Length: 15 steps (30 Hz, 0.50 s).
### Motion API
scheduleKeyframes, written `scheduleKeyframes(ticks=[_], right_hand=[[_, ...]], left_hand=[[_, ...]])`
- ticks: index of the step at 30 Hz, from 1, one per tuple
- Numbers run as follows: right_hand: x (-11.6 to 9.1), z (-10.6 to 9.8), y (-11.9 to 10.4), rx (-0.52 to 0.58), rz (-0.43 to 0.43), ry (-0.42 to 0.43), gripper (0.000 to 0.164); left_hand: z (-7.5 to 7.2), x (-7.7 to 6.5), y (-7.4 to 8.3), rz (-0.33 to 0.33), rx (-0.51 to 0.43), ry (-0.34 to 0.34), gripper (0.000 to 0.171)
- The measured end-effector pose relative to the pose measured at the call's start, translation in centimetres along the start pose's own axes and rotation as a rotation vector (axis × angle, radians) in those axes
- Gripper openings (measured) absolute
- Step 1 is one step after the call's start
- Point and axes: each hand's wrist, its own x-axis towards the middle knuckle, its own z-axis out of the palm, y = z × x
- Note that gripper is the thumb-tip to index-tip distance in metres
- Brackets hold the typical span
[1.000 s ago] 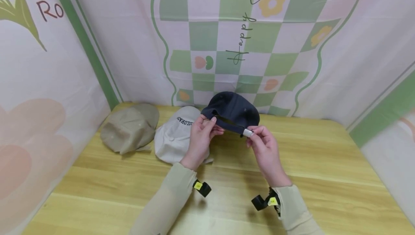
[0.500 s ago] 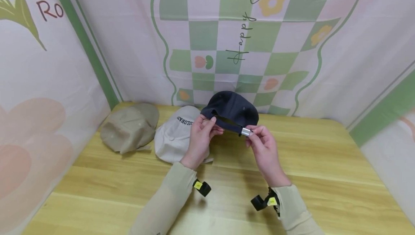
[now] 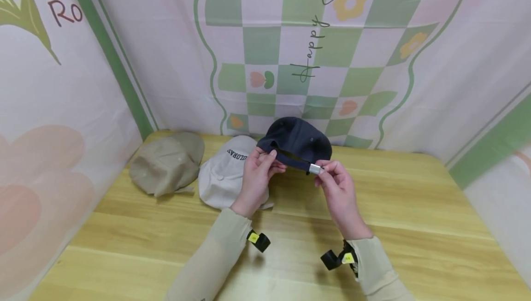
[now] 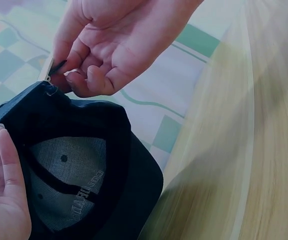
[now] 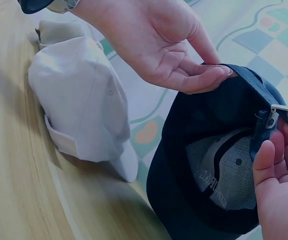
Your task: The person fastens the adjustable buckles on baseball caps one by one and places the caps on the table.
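Both hands hold a dark navy baseball cap (image 3: 296, 137) above the table, its back strap toward me. My left hand (image 3: 257, 176) pinches the cap's back edge at the left end of the strap, thumb on the outside. With thumb and fingers my right hand (image 3: 338, 188) pinches the strap by its silver metal buckle (image 3: 315, 169). In the right wrist view a short strap end and a snap show beside the buckle (image 5: 280, 108). The left wrist view looks into the cap's inside (image 4: 68, 165), where a mesh lining and a sweatband are visible.
A white cap (image 3: 220, 176) with dark lettering lies left of my left hand, partly hidden by it. Farther left sits a khaki cap (image 3: 166, 165). Both rest on the wooden table (image 3: 290, 255). A patterned curtain (image 3: 303, 52) hangs behind the table's far edge.
The buckle and my right hand have shifted very slightly left since one second ago. Both hands keep their hold on the navy cap.
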Motion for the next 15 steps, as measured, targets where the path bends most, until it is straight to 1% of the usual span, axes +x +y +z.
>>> scheduleKeyframes(ticks=[6, 15], right_hand=[[0.03, -0.07, 0.16, 0.003, -0.022, -0.004, 0.013], [-0.01, -0.22, 0.2, 0.0, -0.014, -0.011, 0.015]], left_hand=[[0.03, 0.05, -0.12, 0.003, -0.005, 0.01, 0.004], [0.13, 0.12, -0.25, -0.007, -0.028, 0.018, 0.006]])
